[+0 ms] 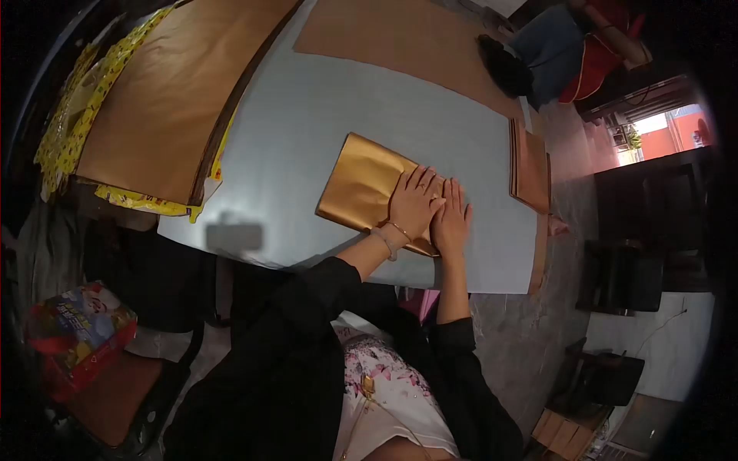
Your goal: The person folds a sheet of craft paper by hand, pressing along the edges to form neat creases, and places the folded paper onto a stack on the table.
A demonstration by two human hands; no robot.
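Observation:
A folded sheet of shiny gold-brown paper (pixel 361 180) lies on the pale blue-grey table cover (pixel 284 146). My left hand (pixel 415 203), with bracelets at the wrist, rests flat on the right part of the paper, fingers slightly spread. Close beside it, my right hand (pixel 452 219) lies along the paper's right edge with its fingers stretched out. The two hands touch or nearly touch near the thumbs. Neither hand grips anything. Part of the paper's right side is hidden under them.
Large brown sheets (pixel 169 100) are stacked at the left on yellow wrapping (pixel 146 201). Another brown sheet (pixel 400 46) lies at the far side, and folded brown pieces (pixel 530 165) at the right edge. A person (pixel 550 50) is beyond; a colourful bag (pixel 84 326) sits on a chair.

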